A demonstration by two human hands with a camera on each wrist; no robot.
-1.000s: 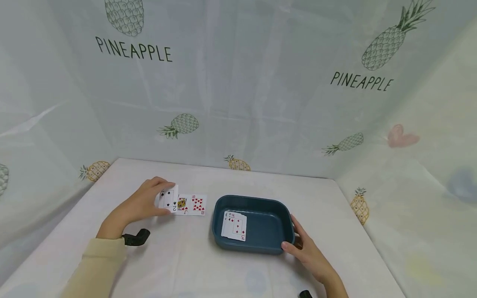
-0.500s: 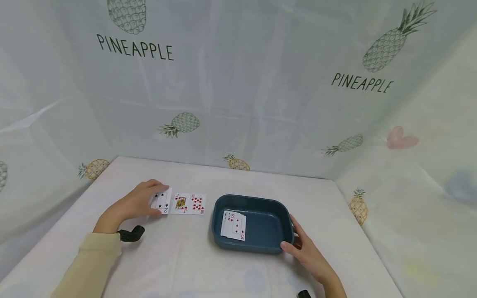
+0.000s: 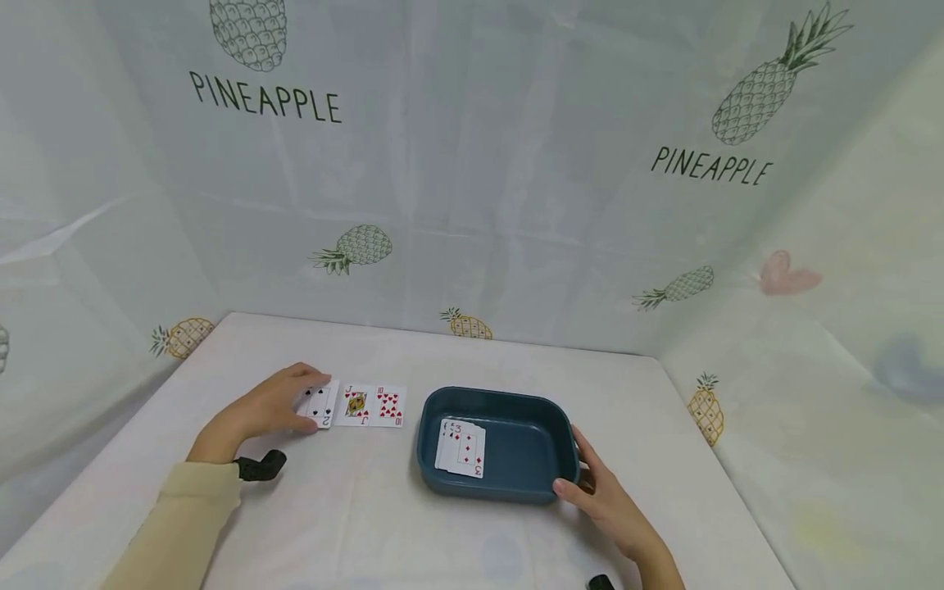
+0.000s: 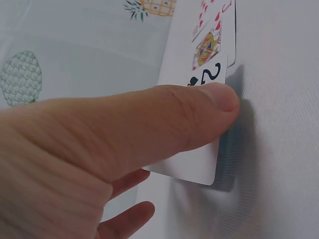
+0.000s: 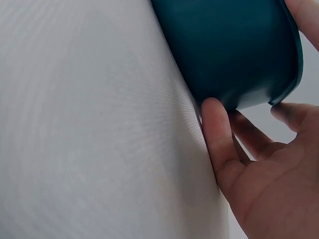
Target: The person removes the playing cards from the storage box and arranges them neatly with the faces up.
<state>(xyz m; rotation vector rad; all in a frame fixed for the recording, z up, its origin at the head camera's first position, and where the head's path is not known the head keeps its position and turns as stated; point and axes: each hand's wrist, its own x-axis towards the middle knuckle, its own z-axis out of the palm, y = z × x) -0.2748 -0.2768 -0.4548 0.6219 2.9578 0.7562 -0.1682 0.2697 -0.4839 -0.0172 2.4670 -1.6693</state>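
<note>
Head view for clock bearings. Left hand [image 3: 269,407] at 9 o'clock of the tray: grip pinches the two of spades [image 3: 322,406] between thumb and fingers, face up. Left wrist view shows its edge above the surface [image 3: 391,533] — cannot tell whether lifted or lying on other cards. Jack of hearts [image 3: 357,405] just beside it at 3 o'clock; ten of hearts [image 3: 388,406] next along the same bearing.

Right hand [image 3: 614,504]: grip holds the dark blue tray [image 3: 519,455] at its 4 o'clock corner — thumb at the rim, fingers round the outer wall. Inside the tray, toward 9 o'clock: three of diamonds [image 3: 466,453] topping a few overlapping cards.
</note>
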